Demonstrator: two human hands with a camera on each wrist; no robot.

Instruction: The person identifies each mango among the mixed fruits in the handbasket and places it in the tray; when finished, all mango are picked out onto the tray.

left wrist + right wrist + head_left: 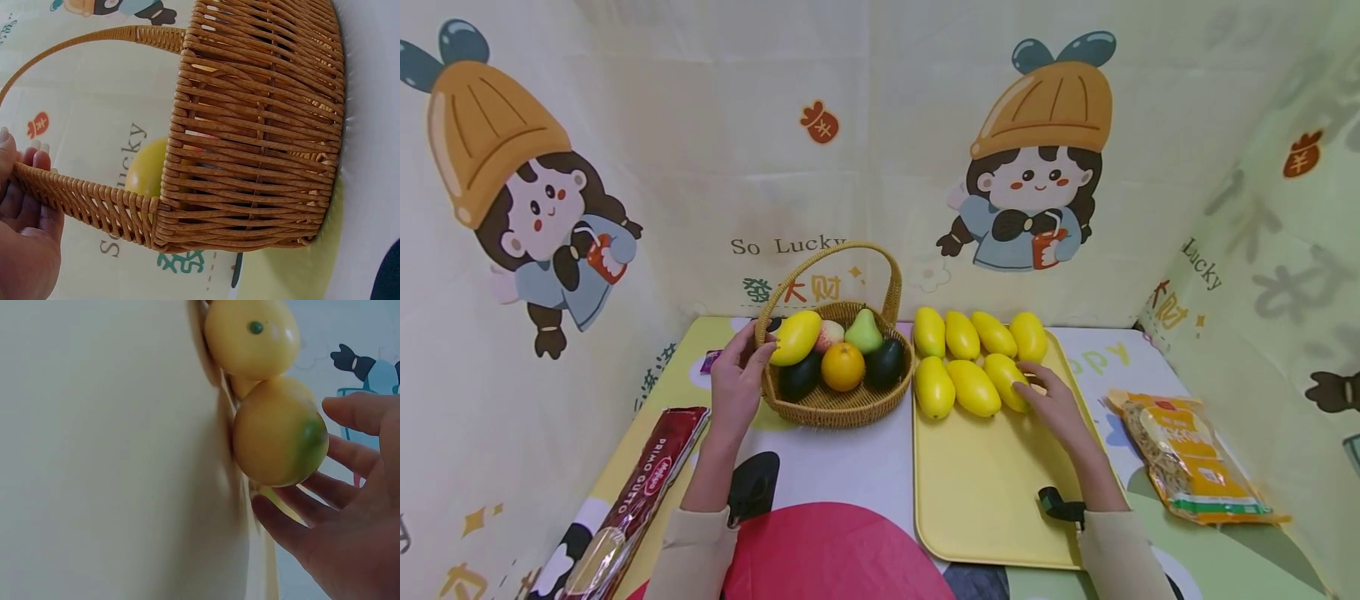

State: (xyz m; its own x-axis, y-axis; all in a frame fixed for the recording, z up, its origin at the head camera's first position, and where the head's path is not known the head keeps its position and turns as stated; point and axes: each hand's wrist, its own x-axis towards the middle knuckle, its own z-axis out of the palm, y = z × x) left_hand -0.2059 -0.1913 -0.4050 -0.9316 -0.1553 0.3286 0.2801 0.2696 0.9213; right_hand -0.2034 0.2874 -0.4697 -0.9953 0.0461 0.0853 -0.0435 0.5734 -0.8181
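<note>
A woven wicker basket (837, 414) stands left of centre, holding a yellow mango (797, 337), a peach, a green pear (864, 332), an orange (842, 367) and two dark avocados (884, 364). My left hand (738, 379) holds the left side of the basket's arched handle (87, 203), thumb on one side and fingers on the other. On a yellow tray (992, 492), several mangoes (973, 387) lie in two rows. My right hand (1056, 405) is at the rightmost front-row mango (279, 432), fingers spread around it and thumb apart from its skin.
A long dark red packet (636, 500) lies at the left, with a small purple wrapper (710, 361) behind it. An orange-labelled food bag (1191, 458) lies right of the tray. Printed cloth walls (880, 167) enclose the back and sides.
</note>
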